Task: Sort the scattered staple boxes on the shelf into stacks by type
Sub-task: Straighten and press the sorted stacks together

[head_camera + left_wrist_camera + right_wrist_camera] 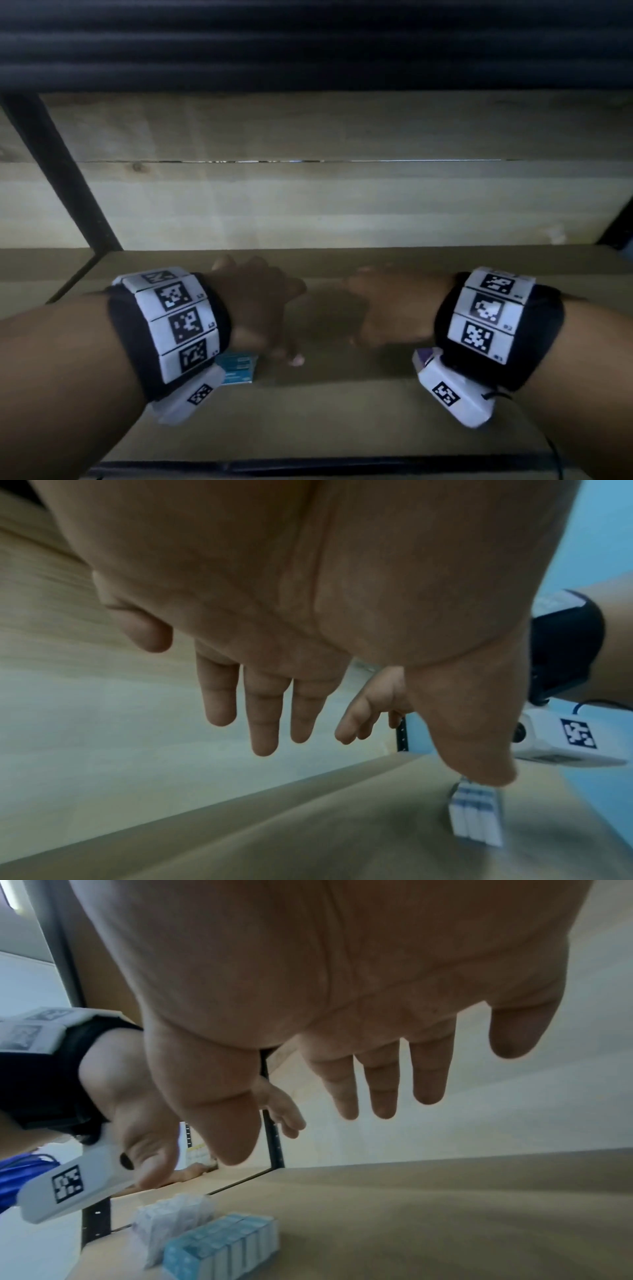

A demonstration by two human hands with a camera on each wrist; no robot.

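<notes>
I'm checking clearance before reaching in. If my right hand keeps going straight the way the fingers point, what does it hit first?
Probably the pale back panel of the shelf: your right hand is open, fingers aimed at it over bare board. Depth is hard to judge.

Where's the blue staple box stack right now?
In the right wrist view the blue staple box stack stands on the shelf at lower left, right beside a white stack. In the head view it peeks out below the left hand.
</notes>
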